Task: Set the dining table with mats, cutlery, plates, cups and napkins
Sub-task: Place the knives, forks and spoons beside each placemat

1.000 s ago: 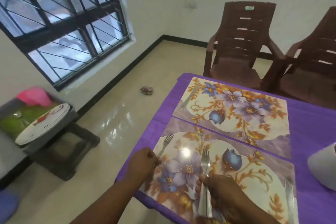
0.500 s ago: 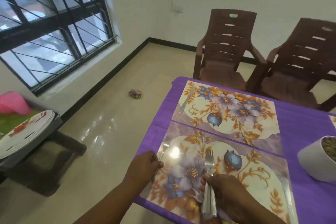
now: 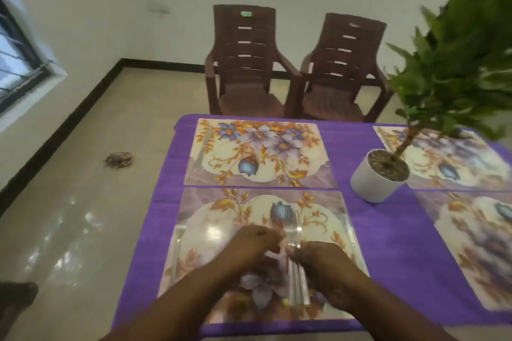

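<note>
The purple-clothed desk (image 3: 382, 235) carries four floral rectangular placemats. The near left placemat (image 3: 210, 219) touches the far left placemat (image 3: 257, 152) behind it. A metal fork (image 3: 175, 252) lies on the near mat's left edge, a metal knife (image 3: 203, 148) on the far mat's left edge. A white potted plant (image 3: 378, 174) stands between the left and right mats. Two brown plastic chairs (image 3: 246, 63) stand behind the desk.
</note>
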